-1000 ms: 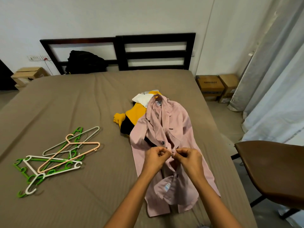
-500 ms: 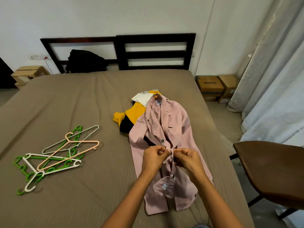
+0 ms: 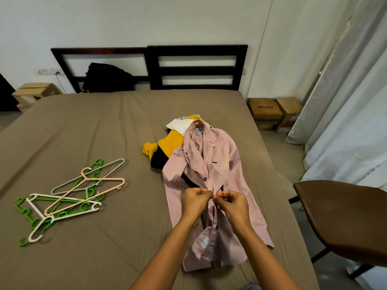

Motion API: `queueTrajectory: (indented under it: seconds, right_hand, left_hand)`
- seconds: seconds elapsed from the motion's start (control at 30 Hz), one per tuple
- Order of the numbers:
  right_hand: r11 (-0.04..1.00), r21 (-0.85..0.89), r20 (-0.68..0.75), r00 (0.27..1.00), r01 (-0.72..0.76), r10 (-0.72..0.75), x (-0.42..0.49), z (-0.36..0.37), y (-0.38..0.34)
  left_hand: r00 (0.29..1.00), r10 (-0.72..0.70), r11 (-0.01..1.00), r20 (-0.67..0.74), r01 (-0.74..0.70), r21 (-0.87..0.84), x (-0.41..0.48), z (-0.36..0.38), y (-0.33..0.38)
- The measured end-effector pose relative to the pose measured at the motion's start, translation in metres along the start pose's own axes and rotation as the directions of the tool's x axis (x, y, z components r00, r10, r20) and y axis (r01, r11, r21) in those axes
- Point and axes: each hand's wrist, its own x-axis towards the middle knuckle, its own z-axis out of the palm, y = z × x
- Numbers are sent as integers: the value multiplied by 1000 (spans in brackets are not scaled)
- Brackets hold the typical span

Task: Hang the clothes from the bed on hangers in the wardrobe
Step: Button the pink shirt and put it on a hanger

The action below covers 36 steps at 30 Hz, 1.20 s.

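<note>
A pink button-up shirt (image 3: 226, 164) lies flat on the brown bed (image 3: 94, 126), collar toward the headboard. My left hand (image 3: 194, 203) and my right hand (image 3: 233, 204) pinch the two front edges of the shirt together at its middle, by a dark button. Under the shirt's upper left lies a yellow and black garment (image 3: 165, 147) with a white piece (image 3: 178, 125) beside it. A heap of plastic hangers (image 3: 69, 193), green, white, grey and peach, rests on the bed to the left. The wardrobe is out of view.
A brown chair (image 3: 343, 218) stands close to the bed's right side. Cardboard boxes (image 3: 272, 114) sit on the floor by the curtains (image 3: 345, 101). A black bag (image 3: 106, 77) leans against the dark headboard (image 3: 196, 68). Another box (image 3: 35, 91) is at far left.
The lower shirt front has settled flatter on the bed, and both hands have stayed pinched at the placket, shifting slightly up the shirt.
</note>
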Motion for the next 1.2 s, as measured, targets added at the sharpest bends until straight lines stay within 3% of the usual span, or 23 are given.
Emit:
queueTrajectory:
  seconds: [0.2, 0.5, 0.7, 0.83, 1.03, 1.2]
  right_hand:
    - [976, -186, -66, 989, 116, -130, -6, 5, -6]
    - [958, -205, -70, 973, 201, -219, -9, 6, -2]
    - [781, -457, -38, 868, 426, -496, -13, 9, 9]
    - [693, -503, 6, 804, 516, -594, -18, 9, 13]
    - [872, -306, -38, 911, 381, -411, -16, 4, 2]
    - [997, 59, -24, 998, 56, -54, -9, 2, -3]
  left_hand:
    - [1000, 8, 1000, 6, -8, -23, -3, 4, 0]
    - [986, -141, 947, 93, 162, -278, -4, 3, 3]
    - [975, -192, 901, 115, 221, -373, -7, 2, 2]
    - [969, -215, 888, 125, 247, -388, -5, 4, 4]
    - [951, -240, 858, 195, 302, -416, -5, 2, 3]
    - [946, -210, 864, 247, 298, -406, -8, 0, -4]
